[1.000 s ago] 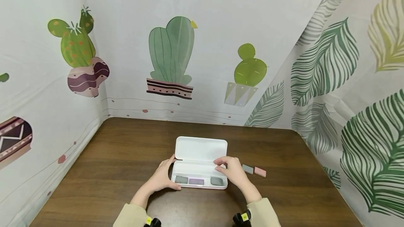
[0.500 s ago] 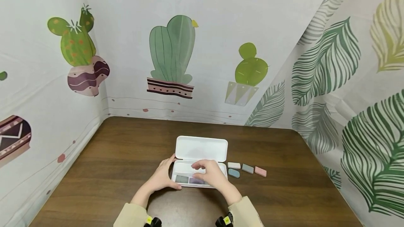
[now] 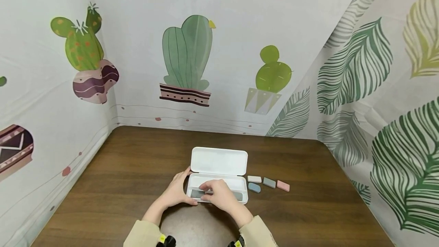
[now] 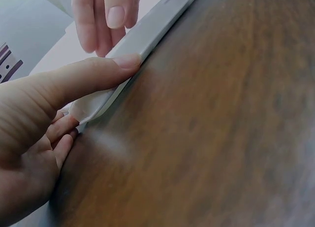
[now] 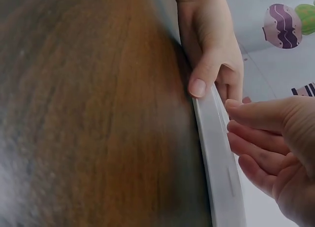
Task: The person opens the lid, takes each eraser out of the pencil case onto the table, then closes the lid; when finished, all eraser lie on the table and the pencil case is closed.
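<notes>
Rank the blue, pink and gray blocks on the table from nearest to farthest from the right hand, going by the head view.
From the right hand:
1. Blue block: just off the right end of the white case.
2. Gray block: farther right, between blue and pink.
3. Pink block: rightmost.

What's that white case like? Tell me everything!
The white case looks like smooth plastic, long with rounded corners. It lies on the table, its lid open on the far side. Grey patches show along the near part of the base. The left hand grips its left end; the right hand is over the base, contact unclear.
</notes>
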Action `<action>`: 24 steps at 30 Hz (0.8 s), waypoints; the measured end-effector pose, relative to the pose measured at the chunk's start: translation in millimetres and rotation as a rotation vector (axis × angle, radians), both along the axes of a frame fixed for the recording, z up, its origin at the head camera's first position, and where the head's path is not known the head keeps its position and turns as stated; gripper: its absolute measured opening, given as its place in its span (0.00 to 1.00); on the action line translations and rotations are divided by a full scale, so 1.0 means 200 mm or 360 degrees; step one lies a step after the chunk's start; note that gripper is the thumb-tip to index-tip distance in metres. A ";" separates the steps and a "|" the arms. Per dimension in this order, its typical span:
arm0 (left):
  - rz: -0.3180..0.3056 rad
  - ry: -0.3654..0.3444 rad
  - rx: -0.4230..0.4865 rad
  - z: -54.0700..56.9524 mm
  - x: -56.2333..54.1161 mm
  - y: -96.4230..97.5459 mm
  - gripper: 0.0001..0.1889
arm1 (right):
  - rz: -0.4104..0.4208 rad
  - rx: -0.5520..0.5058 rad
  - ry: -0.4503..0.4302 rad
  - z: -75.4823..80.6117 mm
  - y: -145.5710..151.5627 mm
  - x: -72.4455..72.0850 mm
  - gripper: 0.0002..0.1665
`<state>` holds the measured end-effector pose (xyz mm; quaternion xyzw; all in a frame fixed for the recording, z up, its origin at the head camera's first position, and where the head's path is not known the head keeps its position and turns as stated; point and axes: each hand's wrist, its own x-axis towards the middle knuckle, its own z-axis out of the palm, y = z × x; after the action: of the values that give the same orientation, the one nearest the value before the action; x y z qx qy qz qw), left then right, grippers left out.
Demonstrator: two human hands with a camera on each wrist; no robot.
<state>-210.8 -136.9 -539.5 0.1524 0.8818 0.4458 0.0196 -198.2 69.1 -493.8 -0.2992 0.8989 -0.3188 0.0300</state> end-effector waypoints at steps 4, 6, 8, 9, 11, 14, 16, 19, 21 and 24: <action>0.0000 -0.0003 -0.0008 0.00 0.00 0.00 0.69 | -0.0013 0.0032 -0.0013 0.00 -0.01 0.00 0.15; -0.0001 -0.0008 -0.0010 0.00 0.00 0.00 0.69 | -0.0008 0.0055 -0.0003 -0.01 -0.01 0.01 0.15; 0.0000 -0.0006 -0.0015 0.01 0.00 0.00 0.69 | -0.0001 0.0080 0.0016 0.00 -0.02 0.01 0.15; 0.0001 -0.0010 -0.0010 0.01 0.00 0.00 0.68 | 0.0003 0.0091 0.0033 0.00 -0.02 0.01 0.15; 0.0002 -0.0005 -0.0009 0.01 0.00 0.00 0.68 | 0.0010 0.0106 0.0070 0.00 -0.03 0.01 0.14; 0.0007 0.0003 -0.0017 0.01 0.00 0.00 0.68 | 0.0002 0.0131 0.0105 0.00 -0.04 0.01 0.14; 0.0007 0.0000 -0.0015 0.01 0.00 0.00 0.68 | -0.0008 0.0141 0.0107 0.00 -0.04 0.01 0.14; 0.0007 -0.0002 -0.0017 0.01 0.00 0.00 0.69 | -0.0024 0.0134 0.0084 -0.01 -0.05 0.01 0.14; 0.0005 -0.0004 -0.0018 0.00 0.00 0.00 0.69 | -0.0027 0.0114 0.0069 -0.01 -0.06 0.01 0.14; 0.0006 -0.0002 -0.0027 0.00 0.00 0.00 0.69 | -0.0027 0.0081 0.0046 -0.01 -0.06 0.01 0.14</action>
<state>-211.1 -136.9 -539.3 0.1504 0.8859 0.4384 0.0205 -196.0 57.1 -496.6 -0.2955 0.9095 -0.2917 0.0218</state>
